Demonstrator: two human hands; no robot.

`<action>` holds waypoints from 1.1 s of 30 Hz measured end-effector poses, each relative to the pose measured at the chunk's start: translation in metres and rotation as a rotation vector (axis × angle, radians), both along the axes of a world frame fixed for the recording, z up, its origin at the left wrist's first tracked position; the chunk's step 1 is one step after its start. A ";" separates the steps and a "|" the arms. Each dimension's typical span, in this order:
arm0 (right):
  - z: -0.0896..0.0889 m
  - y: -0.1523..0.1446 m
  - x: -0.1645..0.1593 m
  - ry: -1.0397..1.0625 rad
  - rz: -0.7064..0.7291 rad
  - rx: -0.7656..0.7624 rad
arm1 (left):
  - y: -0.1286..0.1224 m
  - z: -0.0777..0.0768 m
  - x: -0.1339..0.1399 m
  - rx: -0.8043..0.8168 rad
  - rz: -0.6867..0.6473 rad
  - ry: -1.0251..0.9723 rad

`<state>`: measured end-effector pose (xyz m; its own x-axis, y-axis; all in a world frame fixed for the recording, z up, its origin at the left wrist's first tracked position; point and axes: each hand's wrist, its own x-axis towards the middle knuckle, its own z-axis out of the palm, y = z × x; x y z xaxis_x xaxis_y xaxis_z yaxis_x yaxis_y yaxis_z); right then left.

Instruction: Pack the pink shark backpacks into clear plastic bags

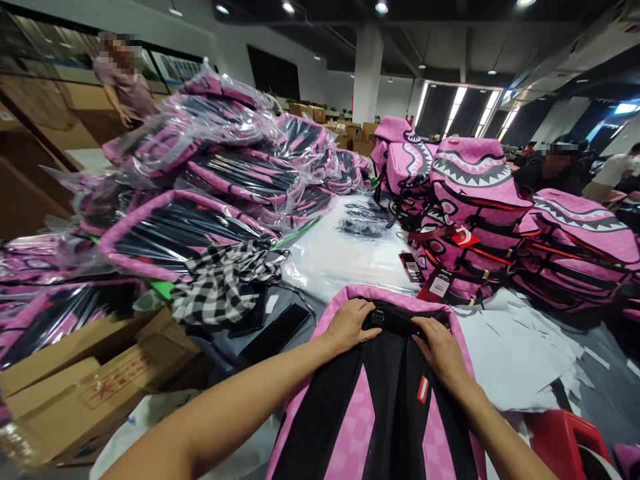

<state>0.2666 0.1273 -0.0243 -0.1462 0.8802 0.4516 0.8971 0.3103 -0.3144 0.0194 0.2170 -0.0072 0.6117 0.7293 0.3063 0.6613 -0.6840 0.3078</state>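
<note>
A pink and black backpack (395, 420) lies in front of me with its strap side up and its top pointing away. My left hand (351, 327) grips the upper part of its left strap, with fingers bent beside a small black buckle (378, 316). On the other side, my right hand (440, 348) has its fingers curled over the top of the right strap. Both thumbs press on the black fabric. A small red label (423, 389) shows below my right hand. The backpack's lower end is out of view.
Plastic-wrapped backpacks (240, 173) are heaped at left, above an open carton (115, 367). Clear bags (345, 257) lie ahead. Unwrapped shark-mouth backpacks (473, 173), white sheets (510, 347) and a red tape dispenser (567, 437) are at right. A checkered cloth (220, 283) lies left. People stand further off.
</note>
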 end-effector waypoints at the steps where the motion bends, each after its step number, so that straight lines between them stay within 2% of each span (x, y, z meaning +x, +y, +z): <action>1: 0.003 0.008 0.000 -0.019 -0.014 -0.057 | 0.010 0.000 0.004 -0.035 0.011 0.032; 5: 0.007 0.061 0.003 -0.052 -0.095 -0.199 | 0.055 0.003 0.023 -0.088 0.082 0.094; 7: 0.002 0.087 0.004 -0.058 -0.140 -0.209 | 0.064 0.007 0.030 -0.111 0.118 0.113; 10: -0.013 0.111 0.000 -0.093 -0.231 -0.197 | 0.046 0.017 0.039 -0.099 0.145 0.089; 12: -0.022 0.117 -0.006 -0.120 -0.284 -0.176 | 0.025 0.021 0.047 -0.105 0.098 0.082; 15: -0.023 0.115 -0.016 -0.147 -0.320 -0.148 | 0.004 0.021 0.058 -0.287 0.029 0.189; 17: -0.013 0.108 -0.018 -0.164 -0.301 -0.132 | 0.002 0.016 0.059 -0.354 0.053 0.231; 22: 0.035 0.094 0.008 -0.243 -0.246 -0.122 | 0.004 -0.007 0.053 -0.187 0.136 0.083; 25: 0.059 0.110 0.033 -0.323 -0.242 -0.241 | -0.007 -0.019 0.051 -0.131 0.171 0.015; 29: 0.063 0.152 0.045 -0.451 -0.201 -0.459 | -0.018 -0.031 0.047 -0.045 0.207 -0.066; 33: 0.058 0.181 0.041 -0.516 -0.145 -0.556 | -0.001 -0.033 0.051 0.010 0.054 -0.027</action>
<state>0.3071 0.3082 0.0338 -0.0836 0.9841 -0.1566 0.9921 0.0970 0.0797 0.0703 0.2157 -0.0400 0.5628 0.7578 0.3300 0.6890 -0.6507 0.3192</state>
